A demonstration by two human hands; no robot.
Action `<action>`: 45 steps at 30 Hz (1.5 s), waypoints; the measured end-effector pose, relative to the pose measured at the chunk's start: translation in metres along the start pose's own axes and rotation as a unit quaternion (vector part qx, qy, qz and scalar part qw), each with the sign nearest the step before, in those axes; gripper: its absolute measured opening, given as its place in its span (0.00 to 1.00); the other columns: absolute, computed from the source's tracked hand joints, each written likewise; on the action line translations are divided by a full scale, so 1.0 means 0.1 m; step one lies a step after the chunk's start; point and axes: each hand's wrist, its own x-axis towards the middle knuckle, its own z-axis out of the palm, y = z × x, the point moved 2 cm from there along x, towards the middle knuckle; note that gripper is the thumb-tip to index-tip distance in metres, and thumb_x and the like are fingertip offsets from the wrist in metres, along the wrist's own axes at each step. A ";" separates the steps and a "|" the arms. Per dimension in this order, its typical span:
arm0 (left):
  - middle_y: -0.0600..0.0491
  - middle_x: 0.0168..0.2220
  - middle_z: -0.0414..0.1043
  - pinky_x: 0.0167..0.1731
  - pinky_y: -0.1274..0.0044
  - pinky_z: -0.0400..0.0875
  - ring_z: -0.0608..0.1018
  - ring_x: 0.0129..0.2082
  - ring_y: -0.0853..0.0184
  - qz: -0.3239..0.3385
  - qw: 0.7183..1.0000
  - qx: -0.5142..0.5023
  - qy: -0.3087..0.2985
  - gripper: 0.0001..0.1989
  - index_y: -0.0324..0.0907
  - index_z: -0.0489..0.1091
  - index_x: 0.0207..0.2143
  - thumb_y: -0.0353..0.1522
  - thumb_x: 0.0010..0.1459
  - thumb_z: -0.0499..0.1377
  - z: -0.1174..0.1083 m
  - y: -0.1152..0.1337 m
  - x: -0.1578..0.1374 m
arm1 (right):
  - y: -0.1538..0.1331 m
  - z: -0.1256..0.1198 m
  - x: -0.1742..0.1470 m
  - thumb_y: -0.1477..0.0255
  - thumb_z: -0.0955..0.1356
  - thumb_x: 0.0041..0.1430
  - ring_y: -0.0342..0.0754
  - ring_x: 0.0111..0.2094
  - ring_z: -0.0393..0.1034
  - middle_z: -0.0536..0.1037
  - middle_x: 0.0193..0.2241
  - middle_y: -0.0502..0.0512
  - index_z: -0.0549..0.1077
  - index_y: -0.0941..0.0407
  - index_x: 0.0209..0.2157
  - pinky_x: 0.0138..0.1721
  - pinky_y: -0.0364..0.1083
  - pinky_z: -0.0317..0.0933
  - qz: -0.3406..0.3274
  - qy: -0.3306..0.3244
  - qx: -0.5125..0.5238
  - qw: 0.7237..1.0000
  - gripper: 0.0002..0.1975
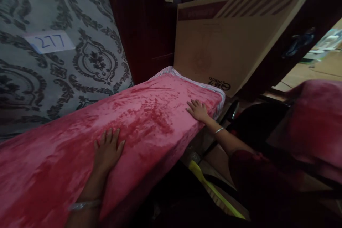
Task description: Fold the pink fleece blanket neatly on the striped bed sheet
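A long padded surface covered in pink plush fabric point(149, 121) runs from the lower left towards the middle of the view, with darker red brushed patches on it. My left hand point(108, 149) lies flat on the fabric at the near side, fingers spread. Nearer the far right end, my right hand point(197, 109) rests palm down, its fingers apart. Neither hand holds anything. A white and grey striped edging point(199, 82) shows around the far end of the cover. Each wrist carries a silver bangle.
A large cardboard box point(221, 39) stands beyond the far end, against dark wood. Patterned wallpaper point(96, 57) with a "277" paper label point(50, 41) lines the left. Another pink cloth point(317, 124) hangs at right. A yellow strip point(211, 187) lies below.
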 end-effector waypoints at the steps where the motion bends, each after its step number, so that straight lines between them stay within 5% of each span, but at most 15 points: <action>1: 0.41 0.74 0.48 0.67 0.48 0.50 0.52 0.73 0.49 0.002 1.000 -0.001 0.002 0.31 0.41 0.55 0.71 0.41 0.70 0.44 0.00 0.00 0.00 | 0.11 -0.01 0.06 0.54 0.52 0.74 0.61 0.73 0.44 0.50 0.74 0.58 0.56 0.49 0.72 0.66 0.70 0.45 0.022 -0.013 -0.001 1.000 0.31; 13: 0.39 0.73 0.50 0.66 0.48 0.51 0.53 0.73 0.48 0.005 1.000 -0.003 0.005 0.31 0.38 0.56 0.71 0.40 0.70 0.42 -0.01 -0.01 0.02 | 1.00 0.00 0.45 0.59 0.52 0.72 0.63 0.71 0.45 0.55 0.71 0.63 0.60 0.54 0.68 0.63 0.69 0.52 0.202 0.043 0.043 0.977 0.29; 18: 0.39 0.73 0.50 0.66 0.49 0.52 0.54 0.73 0.48 -0.001 1.000 0.005 0.008 0.31 0.38 0.57 0.70 0.40 0.70 0.42 0.01 -0.02 0.02 | 1.28 -0.06 0.50 0.66 0.58 0.69 0.64 0.64 0.60 0.67 0.62 0.74 0.67 0.65 0.63 0.58 0.59 0.61 0.261 0.102 0.095 0.955 0.27; 25: 0.41 0.72 0.53 0.66 0.49 0.52 0.55 0.72 0.49 0.004 1.000 0.003 0.026 0.31 0.40 0.58 0.70 0.41 0.69 0.42 0.07 -0.07 0.03 | 1.47 -0.19 0.61 0.70 0.64 0.66 0.65 0.57 0.66 0.74 0.53 0.74 0.75 0.62 0.56 0.50 0.56 0.66 0.337 0.106 0.104 0.930 0.20; 33: 0.39 0.72 0.53 0.66 0.48 0.53 0.56 0.72 0.48 0.008 1.000 -0.002 0.029 0.31 0.38 0.58 0.70 0.40 0.69 0.42 0.13 -0.12 0.03 | 1.52 -0.16 0.66 0.77 0.57 0.67 0.65 0.57 0.65 0.72 0.53 0.76 0.75 0.66 0.54 0.51 0.57 0.63 0.357 0.126 0.099 0.920 0.21; 35: 0.39 0.72 0.52 0.66 0.48 0.53 0.56 0.72 0.48 0.003 1.000 -0.004 0.026 0.31 0.38 0.58 0.70 0.40 0.69 0.42 0.12 -0.12 0.02 | 1.43 -0.19 0.70 0.78 0.58 0.66 0.66 0.57 0.64 0.72 0.54 0.76 0.75 0.66 0.53 0.53 0.59 0.61 0.331 0.150 0.088 0.928 0.21; 38: 0.40 0.73 0.49 0.66 0.47 0.52 0.55 0.72 0.49 -0.006 1.000 -0.008 0.028 0.31 0.39 0.56 0.71 0.40 0.69 0.42 0.09 -0.10 -0.01 | 1.09 -0.21 0.83 0.74 0.58 0.67 0.64 0.60 0.61 0.70 0.59 0.73 0.71 0.63 0.59 0.57 0.59 0.58 0.201 0.170 0.076 0.962 0.23; 41: 0.41 0.73 0.49 0.67 0.47 0.49 0.53 0.73 0.49 0.000 1.000 -0.010 0.014 0.31 0.41 0.56 0.71 0.40 0.69 0.43 0.02 -0.03 0.02 | 0.65 -0.15 0.99 0.64 0.58 0.70 0.61 0.68 0.53 0.59 0.69 0.67 0.60 0.59 0.69 0.63 0.59 0.54 0.064 0.125 0.069 0.988 0.29; 45: 0.39 0.72 0.54 0.68 0.50 0.49 0.55 0.73 0.51 0.030 0.999 -0.030 -0.008 0.30 0.39 0.59 0.70 0.40 0.68 0.47 -0.11 0.26 0.30 | 0.35 0.02 1.14 0.57 0.55 0.72 0.59 0.72 0.44 0.51 0.73 0.60 0.54 0.52 0.72 0.67 0.64 0.46 -0.022 0.023 0.039 0.999 0.31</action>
